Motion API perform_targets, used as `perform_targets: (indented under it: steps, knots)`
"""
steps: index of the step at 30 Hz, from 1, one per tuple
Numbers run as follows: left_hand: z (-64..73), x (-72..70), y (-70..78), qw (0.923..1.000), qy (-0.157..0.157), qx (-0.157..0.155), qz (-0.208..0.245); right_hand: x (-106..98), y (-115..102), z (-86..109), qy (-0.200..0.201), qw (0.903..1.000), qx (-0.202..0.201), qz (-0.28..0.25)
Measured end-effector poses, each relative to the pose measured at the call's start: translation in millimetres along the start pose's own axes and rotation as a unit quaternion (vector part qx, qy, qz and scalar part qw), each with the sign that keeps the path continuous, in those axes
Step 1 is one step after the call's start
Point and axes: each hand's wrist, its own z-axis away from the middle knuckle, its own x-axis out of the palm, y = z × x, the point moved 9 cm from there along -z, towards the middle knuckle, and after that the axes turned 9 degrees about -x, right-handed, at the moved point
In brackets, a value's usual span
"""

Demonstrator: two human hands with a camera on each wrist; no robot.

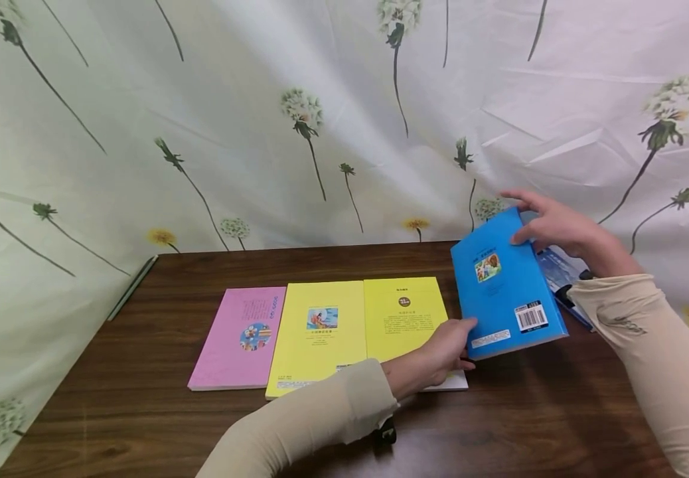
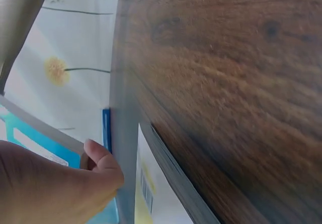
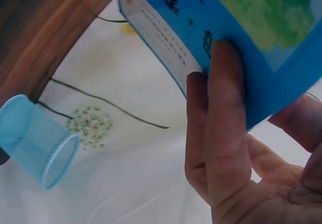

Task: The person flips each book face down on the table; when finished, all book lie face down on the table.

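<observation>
A blue book (image 1: 488, 299), its barcoded back cover facing me, is held tilted above the right part of the table. My left hand (image 1: 440, 352) pinches its lower left corner, with the thumb on the cover. At the upper right edge, my right hand (image 1: 565, 229) grips it between thumb and fingers. The right wrist view shows fingers (image 3: 226, 128) against its other cover, which carries a green picture. Lying side by side to the left are a pink book (image 1: 231, 358), a yellow book (image 1: 320, 352) and a second yellow book (image 1: 404, 318), partly covered by my left hand.
Behind my right forearm lies another blue item (image 1: 559, 269), mostly hidden. A light blue mesh cup (image 3: 40, 138) appears in the right wrist view. A thin green strip (image 1: 132, 289) runs along the left edge of the brown table (image 1: 141, 411). A dandelion-print curtain (image 1: 249, 119) hangs behind.
</observation>
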Motion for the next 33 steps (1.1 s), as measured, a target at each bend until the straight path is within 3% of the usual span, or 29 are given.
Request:
perform_targets:
  steps: [6, 17, 24, 33]
  knots:
    - [-0.6, -12.3, -2.6, 0.9984, 0.048, 0.015, -0.024, 4, 16, -2.4, -0.005, 0.9999, 0.01, -0.002]
    - [-2.1, -13.8, -6.0, 0.9963, 0.065, 0.036, -0.043, 19, 59, -4.6, -0.035, 0.9981, 0.04, 0.031]
    - [-4.7, -7.9, -13.5, 0.9966, 0.049, 0.008, -0.067, 33, 89, -8.0, -0.043, 0.997, 0.054, 0.036]
    - [-6.1, -7.1, -14.9, 0.9951, 0.031, 0.003, -0.094, 46, 121, -6.2, -0.042, 0.9966, 0.061, 0.036]
